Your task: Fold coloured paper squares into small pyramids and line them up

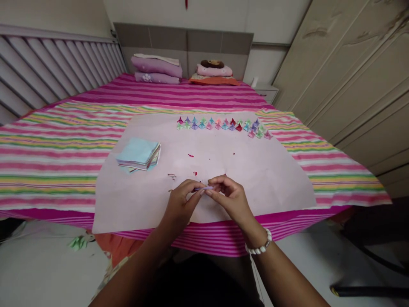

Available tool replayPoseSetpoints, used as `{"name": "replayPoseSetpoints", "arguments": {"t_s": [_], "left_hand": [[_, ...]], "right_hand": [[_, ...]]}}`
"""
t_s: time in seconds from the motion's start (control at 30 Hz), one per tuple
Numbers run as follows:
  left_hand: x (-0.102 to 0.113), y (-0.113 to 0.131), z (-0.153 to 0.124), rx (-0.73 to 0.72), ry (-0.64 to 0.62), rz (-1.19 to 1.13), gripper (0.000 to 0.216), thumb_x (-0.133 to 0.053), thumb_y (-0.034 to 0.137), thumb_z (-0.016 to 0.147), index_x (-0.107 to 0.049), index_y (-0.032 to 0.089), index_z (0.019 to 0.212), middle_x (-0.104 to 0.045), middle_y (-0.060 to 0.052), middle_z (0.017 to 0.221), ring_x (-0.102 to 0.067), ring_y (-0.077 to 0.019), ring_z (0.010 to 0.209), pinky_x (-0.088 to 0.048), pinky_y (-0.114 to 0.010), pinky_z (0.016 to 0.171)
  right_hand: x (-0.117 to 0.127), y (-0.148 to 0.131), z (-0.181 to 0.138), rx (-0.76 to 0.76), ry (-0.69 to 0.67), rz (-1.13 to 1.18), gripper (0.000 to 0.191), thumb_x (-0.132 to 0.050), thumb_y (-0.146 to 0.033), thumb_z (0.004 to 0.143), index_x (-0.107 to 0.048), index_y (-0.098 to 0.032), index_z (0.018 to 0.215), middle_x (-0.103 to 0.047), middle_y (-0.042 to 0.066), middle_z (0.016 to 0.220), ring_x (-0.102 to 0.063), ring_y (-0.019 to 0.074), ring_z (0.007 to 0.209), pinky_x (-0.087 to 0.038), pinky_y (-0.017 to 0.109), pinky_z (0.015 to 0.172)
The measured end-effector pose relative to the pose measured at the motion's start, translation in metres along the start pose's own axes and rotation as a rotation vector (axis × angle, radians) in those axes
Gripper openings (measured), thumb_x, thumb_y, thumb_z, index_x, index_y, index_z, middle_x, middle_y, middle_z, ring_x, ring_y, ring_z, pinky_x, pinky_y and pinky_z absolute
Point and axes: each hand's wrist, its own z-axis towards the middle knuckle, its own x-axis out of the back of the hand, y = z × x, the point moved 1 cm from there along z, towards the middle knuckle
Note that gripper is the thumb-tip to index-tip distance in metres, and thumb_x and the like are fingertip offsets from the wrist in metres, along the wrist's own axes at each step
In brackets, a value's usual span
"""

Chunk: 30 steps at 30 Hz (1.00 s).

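Observation:
Between my two hands is a small folded piece of purple paper (208, 187), seen nearly edge-on. My left hand (184, 198) pinches its left end between thumb and fingers. On the other end, my right hand (231, 197) closes thumb and fingertips, with a white bead bracelet at the wrist. Both hands are just above a large pale sheet (134, 204) laid on the bed. To the left on that sheet sits a stack of square coloured papers (139, 152), light blue on top. Farther back stand rows of small folded paper pieces (211, 123) in several colours.
Small dark red scraps (191, 155) are scattered on the sheet. A striped bedspread (57, 157) surrounds it. Folded purple bedding (156, 70) and a pink pillow pile (214, 70) rest by the headboard. Green crumpled paper (77, 243) lies on the floor; a wardrobe (348, 68) stands right.

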Motion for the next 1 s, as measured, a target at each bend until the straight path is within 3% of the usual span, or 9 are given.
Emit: {"name": "replayPoseSetpoints", "arguments": {"t_s": [0.23,0.4,0.5,0.7,0.9,1.0], "left_hand": [[0.000,0.006,0.003,-0.185,0.015,0.131,0.011,-0.052,0.016,0.086,-0.062,0.020,0.088,-0.064,-0.004,0.083,-0.060,-0.0177,0.082,-0.046,-0.030,0.076],[-0.004,0.009,0.004,-0.196,0.029,0.157,0.010,-0.051,0.015,0.086,-0.060,0.020,0.086,-0.063,-0.003,0.081,-0.059,-0.0176,0.080,-0.046,-0.030,0.073],[-0.004,0.007,0.004,-0.153,0.030,0.146,0.010,-0.053,0.015,0.086,-0.062,0.020,0.085,-0.063,-0.003,0.080,-0.059,-0.0164,0.079,-0.046,-0.029,0.073],[0.004,0.004,0.007,0.006,-0.081,0.085,0.008,-0.060,0.023,0.084,-0.067,0.020,0.082,-0.067,-0.001,0.077,-0.060,-0.0152,0.073,-0.046,-0.027,0.068],[0.006,0.001,0.010,0.177,0.014,-0.085,0.011,-0.073,0.030,0.073,-0.070,0.020,0.070,-0.070,-0.001,0.069,-0.060,-0.0147,0.066,-0.046,-0.026,0.062],[0.008,-0.001,0.013,0.224,-0.037,-0.161,0.015,-0.071,0.032,0.073,-0.069,0.019,0.066,-0.068,-0.001,0.065,-0.059,-0.0144,0.064,-0.046,-0.026,0.061]], "right_hand": [[0.000,0.000,0.004,0.082,-0.040,0.004,0.013,-0.080,-0.032,0.069,-0.071,-0.023,0.073,-0.065,0.001,0.076,-0.059,0.0162,0.072,-0.048,0.032,0.069],[0.002,-0.003,0.004,0.143,-0.035,-0.025,0.013,-0.076,-0.034,0.074,-0.070,-0.023,0.069,-0.065,0.002,0.073,-0.059,0.0169,0.071,-0.048,0.033,0.070],[0.002,-0.002,0.004,0.164,-0.027,-0.034,0.013,-0.077,-0.032,0.073,-0.069,-0.023,0.068,-0.064,0.001,0.072,-0.059,0.0165,0.071,-0.047,0.033,0.070],[0.002,0.002,0.004,0.045,-0.071,0.019,0.012,-0.074,-0.032,0.076,-0.068,-0.022,0.073,-0.064,0.001,0.074,-0.058,0.0158,0.072,-0.046,0.030,0.068],[0.000,0.001,0.005,0.034,0.007,0.033,0.019,-0.074,-0.036,0.074,-0.066,-0.021,0.067,-0.062,0.000,0.067,-0.055,0.0149,0.066,-0.045,0.029,0.065],[-0.002,0.001,0.006,-0.010,0.012,0.063,0.021,-0.073,-0.038,0.074,-0.066,-0.021,0.066,-0.063,0.000,0.066,-0.055,0.0146,0.065,-0.044,0.029,0.064]]}}
